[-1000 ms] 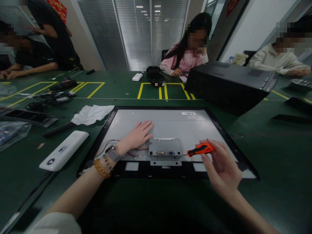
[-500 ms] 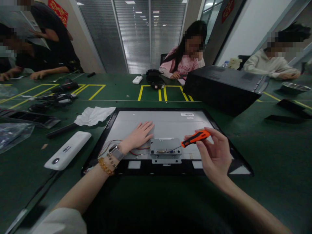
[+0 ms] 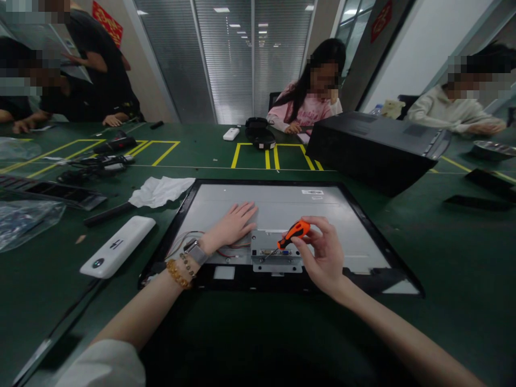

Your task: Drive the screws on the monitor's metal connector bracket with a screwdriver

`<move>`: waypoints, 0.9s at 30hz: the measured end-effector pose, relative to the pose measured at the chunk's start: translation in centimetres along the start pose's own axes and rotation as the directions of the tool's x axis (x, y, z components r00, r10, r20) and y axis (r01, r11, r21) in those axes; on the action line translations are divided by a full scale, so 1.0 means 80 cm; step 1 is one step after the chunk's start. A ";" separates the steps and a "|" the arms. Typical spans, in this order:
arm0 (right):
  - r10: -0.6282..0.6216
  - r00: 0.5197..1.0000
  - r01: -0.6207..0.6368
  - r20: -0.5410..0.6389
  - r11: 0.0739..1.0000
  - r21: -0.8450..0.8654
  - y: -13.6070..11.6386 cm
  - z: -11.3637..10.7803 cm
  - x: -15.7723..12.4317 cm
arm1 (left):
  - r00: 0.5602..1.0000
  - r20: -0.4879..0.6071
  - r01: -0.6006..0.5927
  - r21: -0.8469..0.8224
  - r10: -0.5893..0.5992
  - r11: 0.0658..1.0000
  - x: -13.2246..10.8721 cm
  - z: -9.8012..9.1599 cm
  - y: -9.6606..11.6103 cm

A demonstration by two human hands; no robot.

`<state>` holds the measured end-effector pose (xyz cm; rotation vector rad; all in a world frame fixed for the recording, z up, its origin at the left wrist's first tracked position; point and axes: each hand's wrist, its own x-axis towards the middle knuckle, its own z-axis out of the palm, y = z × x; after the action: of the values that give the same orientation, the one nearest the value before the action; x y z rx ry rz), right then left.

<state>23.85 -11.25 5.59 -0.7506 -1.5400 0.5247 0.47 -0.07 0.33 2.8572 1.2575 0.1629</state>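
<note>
My right hand [image 3: 324, 255] grips an orange and black screwdriver [image 3: 296, 233] by its handle. The slim shaft slants down and left across a metal bracket [image 3: 290, 267] that carries video ports; whether the tip touches a screw I cannot tell. Flat on the grey back of a display panel [image 3: 278, 207], my left hand [image 3: 234, 226] rests with its fingers spread, just left of the bracket. Thin coloured wires [image 3: 226, 252] run under and beside that hand. A black frame [image 3: 358, 215] surrounds the panel.
Left of the panel lie a white power bank [image 3: 116, 247] with a cable, a crumpled white tissue [image 3: 161, 192] and a plastic bag [image 3: 30, 223]. A large black casing [image 3: 374, 150] stands at the back right. Several people sit or stand across the green table [image 3: 193, 156].
My right hand has moved left with the screwdriver, bringing the shaft across to the bracket's left part. My left hand stays flat on the panel. The view has shifted slightly.
</note>
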 end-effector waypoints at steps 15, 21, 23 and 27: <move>0.029 0.999 -0.028 0.040 1.000 -0.006 0.006 0.002 -0.004 | 1.000 0.009 0.027 -0.013 -0.027 1.000 -0.001 0.003 0.001; 0.058 0.987 -0.061 0.149 0.998 0.018 0.004 -0.002 -0.003 | 1.000 0.009 0.015 -0.004 -0.015 1.000 0.000 0.001 0.001; 0.072 0.981 -0.078 0.183 0.997 0.026 0.002 -0.005 -0.001 | 1.000 0.003 0.012 -0.006 -0.012 1.000 0.000 0.001 0.001; 0.083 0.970 -0.098 0.227 0.993 0.059 -0.002 -0.012 0.007 | 1.000 0.015 0.016 -0.018 -0.016 1.000 -0.001 -0.002 0.003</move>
<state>24.78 -11.00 6.20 -0.7294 -1.6925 0.7485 0.58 -0.27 0.48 2.8271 1.2690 0.1518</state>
